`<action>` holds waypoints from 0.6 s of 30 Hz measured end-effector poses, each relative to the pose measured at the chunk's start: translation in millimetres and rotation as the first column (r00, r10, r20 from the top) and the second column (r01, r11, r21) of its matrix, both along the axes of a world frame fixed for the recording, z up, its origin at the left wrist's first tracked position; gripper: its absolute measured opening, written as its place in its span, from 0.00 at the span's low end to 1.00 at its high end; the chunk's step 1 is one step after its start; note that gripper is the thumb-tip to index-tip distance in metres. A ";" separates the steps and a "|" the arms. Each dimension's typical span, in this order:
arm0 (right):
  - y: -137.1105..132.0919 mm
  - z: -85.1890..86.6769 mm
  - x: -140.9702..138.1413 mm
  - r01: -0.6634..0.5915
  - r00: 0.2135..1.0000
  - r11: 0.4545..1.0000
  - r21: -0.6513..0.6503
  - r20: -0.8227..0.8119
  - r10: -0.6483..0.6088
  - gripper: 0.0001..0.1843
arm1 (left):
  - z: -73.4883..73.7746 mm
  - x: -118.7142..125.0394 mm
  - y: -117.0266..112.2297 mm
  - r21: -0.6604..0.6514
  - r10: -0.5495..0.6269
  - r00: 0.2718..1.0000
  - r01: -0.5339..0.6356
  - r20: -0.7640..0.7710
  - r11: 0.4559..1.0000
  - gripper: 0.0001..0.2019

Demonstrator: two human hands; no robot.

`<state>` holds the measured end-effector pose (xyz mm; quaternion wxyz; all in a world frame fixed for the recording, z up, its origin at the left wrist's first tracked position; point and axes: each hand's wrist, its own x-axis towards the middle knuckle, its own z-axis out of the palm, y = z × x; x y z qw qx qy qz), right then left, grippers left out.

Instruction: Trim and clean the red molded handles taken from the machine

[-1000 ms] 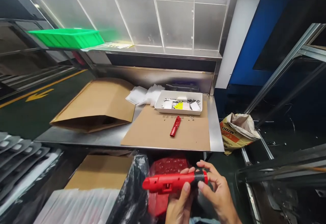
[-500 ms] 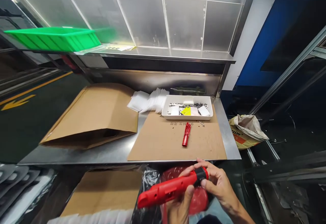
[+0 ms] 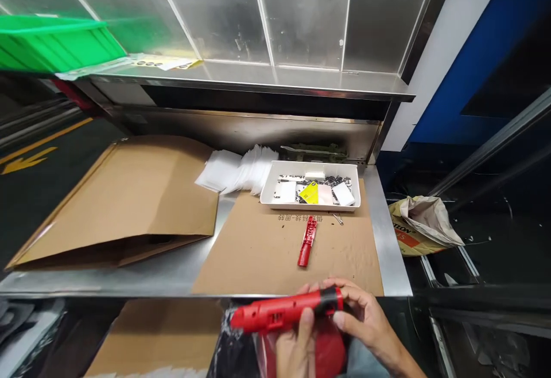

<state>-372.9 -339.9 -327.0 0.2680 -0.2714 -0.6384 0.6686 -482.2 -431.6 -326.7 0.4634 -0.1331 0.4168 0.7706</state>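
Observation:
A long red plastic housing (image 3: 275, 313) with a black band near its right end lies across both my hands, in front of the bench edge. My left hand (image 3: 297, 341) grips it from below, the thumb pressed along its near side. At the banded end, the fingers and thumb of my right hand (image 3: 361, 315) close around it. Its tapered end points left. Beyond my hands, a smaller red plastic piece (image 3: 307, 243) rests on the cardboard sheet (image 3: 253, 252). Behind that piece stands a white tray (image 3: 310, 206) holding small dark parts, white blocks and a yellow label.
A large cardboard box (image 3: 142, 189) lies left on the metal bench, beside stacked white sheets (image 3: 245, 168). A green bin (image 3: 55, 45) sits on the raised shelf (image 3: 258, 77). An open paper sack (image 3: 424, 223) stands right of the bench. Below the edge is more cardboard (image 3: 159, 332).
The red housing has turned nearer to level, its left end rising, with both hands still on it. My view has shifted, so the bench appears closer.

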 end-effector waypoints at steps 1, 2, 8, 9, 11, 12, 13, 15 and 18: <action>6.5 -1.4 1.6 0.012 1.000 1.000 0.022 0.021 -0.012 0.20 | -1.2 -3.3 8.5 0.008 0.006 0.997 -0.007 0.077 1.000 0.18; 12.6 -2.8 3.1 0.045 0.998 0.997 0.064 0.049 -0.049 0.18 | -1.7 -6.2 16.8 0.010 0.001 0.996 -0.002 0.091 1.000 0.17; 43.2 -12.8 4.5 0.228 0.936 0.839 0.494 0.127 -0.329 0.09 | -2.8 -4.5 65.0 0.014 -0.151 0.988 0.151 0.040 0.988 0.15; 48.0 -15.2 3.4 0.204 0.938 0.815 0.542 0.130 -0.321 0.12 | -4.9 -1.7 72.0 0.017 -0.165 0.983 0.164 0.076 0.986 0.16; 57.8 -19.5 0.6 0.172 0.939 0.775 0.608 0.136 -0.315 0.15 | -10.7 3.7 84.1 0.027 -0.175 0.973 0.173 0.151 0.985 0.15; 62.8 -21.0 -0.7 0.170 0.937 0.756 0.632 0.135 -0.323 0.15 | -13.7 5.9 89.4 0.029 -0.176 0.967 0.174 0.183 0.984 0.15; 68.0 -21.8 -1.9 0.178 0.932 0.733 0.656 0.126 -0.339 0.14 | -16.2 7.4 94.4 0.032 -0.176 0.962 0.173 0.207 0.984 0.15; 79.0 -21.3 -3.3 0.197 0.925 0.686 0.701 0.100 -0.368 0.09 | -18.3 8.7 103.5 0.041 -0.181 0.953 0.176 0.244 0.983 0.14; 95.9 -17.1 -3.0 0.203 0.920 0.624 0.755 0.072 -0.386 0.10 | -13.8 8.8 116.1 0.076 -0.196 0.930 0.181 0.310 0.980 0.13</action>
